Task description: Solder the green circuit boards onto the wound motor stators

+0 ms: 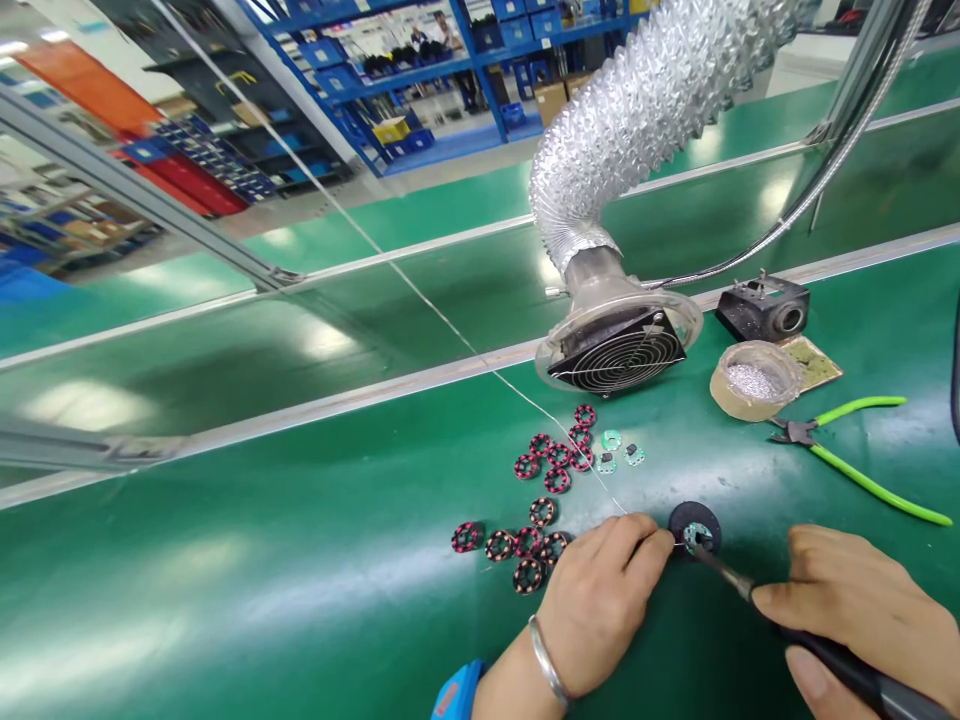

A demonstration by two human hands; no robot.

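My left hand (600, 595) pinches a thin solder wire (517, 386), which runs down from the upper left and pokes out past the fingertips. My right hand (862, 610) is wrapped round the black handle of a soldering iron (832, 655). The iron's tip meets a small round green circuit board (697, 534) on a black disc (679, 518). The wire end reaches the same board from the left; exact contact is too small to tell. Beside my left hand lie several wound ring coils (528, 542), some red, some copper-coloured. Loose green board pieces (611, 440) lie just beyond.
A fume extractor (622, 355) on a silver flexible duct (645, 130) hangs over the bench. At the right are green-handled cutters (870, 475), a round tub (739, 400) of silvery bits, a sponge tray (814, 362) and a black metal holder (757, 308).
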